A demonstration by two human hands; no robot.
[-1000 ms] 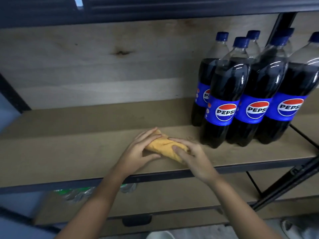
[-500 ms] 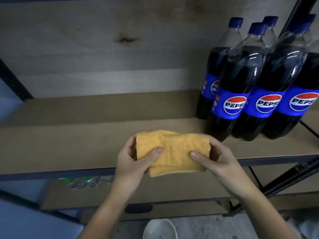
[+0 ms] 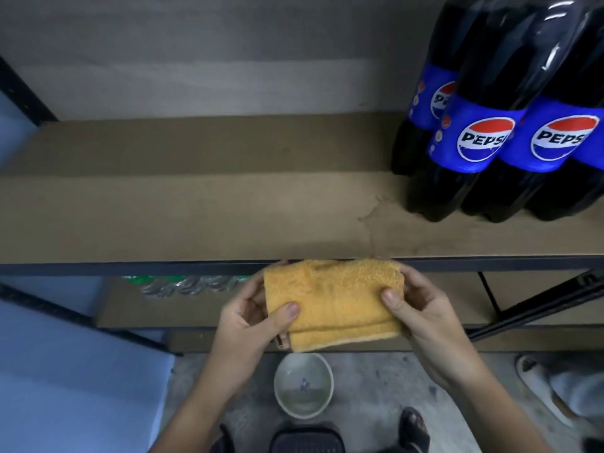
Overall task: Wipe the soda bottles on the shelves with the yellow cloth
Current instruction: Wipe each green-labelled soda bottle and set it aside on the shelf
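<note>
The yellow cloth (image 3: 333,305) had come off the shelf (image 3: 196,217) and hung folded before its front edge. The left hand (image 3: 251,322) and right hand (image 3: 421,308) each pinched one end, well apart from the soda bottles (image 3: 474,125).

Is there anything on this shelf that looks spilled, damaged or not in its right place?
Yes. The shelf board has a faint stain with an irregular outline, just left of the front soda bottles. It looks like a dried or drying spill. The bottles themselves stand upright and look undamaged.
</note>
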